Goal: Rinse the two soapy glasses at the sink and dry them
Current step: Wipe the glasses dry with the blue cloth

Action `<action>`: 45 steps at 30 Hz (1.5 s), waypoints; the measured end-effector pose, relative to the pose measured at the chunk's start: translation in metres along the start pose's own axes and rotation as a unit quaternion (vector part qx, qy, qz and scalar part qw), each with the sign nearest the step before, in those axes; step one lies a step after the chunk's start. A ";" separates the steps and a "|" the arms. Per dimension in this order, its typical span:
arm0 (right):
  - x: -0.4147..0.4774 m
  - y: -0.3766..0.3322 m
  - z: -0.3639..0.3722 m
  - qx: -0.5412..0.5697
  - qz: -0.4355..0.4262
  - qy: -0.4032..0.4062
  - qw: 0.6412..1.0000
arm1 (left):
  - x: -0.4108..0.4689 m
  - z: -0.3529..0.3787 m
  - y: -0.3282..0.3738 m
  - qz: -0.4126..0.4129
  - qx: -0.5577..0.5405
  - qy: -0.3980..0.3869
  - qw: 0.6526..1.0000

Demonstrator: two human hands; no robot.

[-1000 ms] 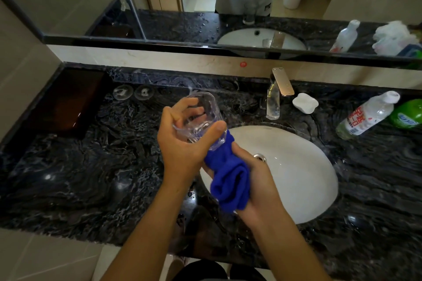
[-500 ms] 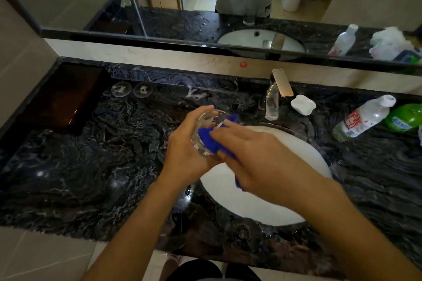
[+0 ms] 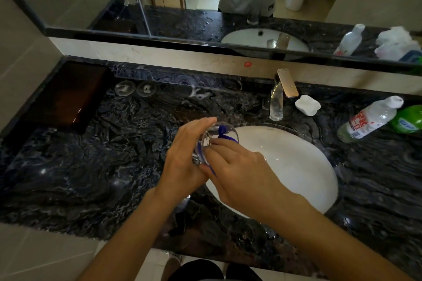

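We are drying: our left hand (image 3: 182, 162) has its grip closed around the glass (image 3: 211, 141) over the sink's (image 3: 296, 166) nine o'clock rim, our right hand (image 3: 239, 171) pinches the blue cloth (image 3: 222, 131) stuffed inside, and twisting it round seems next.

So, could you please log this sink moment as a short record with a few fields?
setting: dark marble counter with white oval basin
left hand: grips the clear drinking glass over the basin's edge
right hand: pushes the blue cloth into the glass
stage: drying the inside
second glass: cannot tell where it is
tap: no water seen running
right of basin: clear plastic bottle with red label, lying on its side; green bottle
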State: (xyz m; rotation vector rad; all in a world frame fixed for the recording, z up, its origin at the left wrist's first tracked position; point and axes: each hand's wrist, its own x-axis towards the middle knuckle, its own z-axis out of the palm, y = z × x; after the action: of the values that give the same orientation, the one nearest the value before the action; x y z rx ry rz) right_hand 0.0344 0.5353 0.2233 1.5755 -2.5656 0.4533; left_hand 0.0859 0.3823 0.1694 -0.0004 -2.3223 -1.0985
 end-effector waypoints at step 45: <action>-0.002 -0.012 0.035 0.283 0.091 0.038 0.954 | -0.016 -0.003 -0.009 -0.340 -0.384 0.069 0.856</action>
State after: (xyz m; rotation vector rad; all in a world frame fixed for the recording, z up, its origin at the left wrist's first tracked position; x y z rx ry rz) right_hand 0.0484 0.5214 0.1923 1.4089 -2.6725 1.3407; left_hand 0.0988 0.3782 0.1566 0.6136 -1.6133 -2.2254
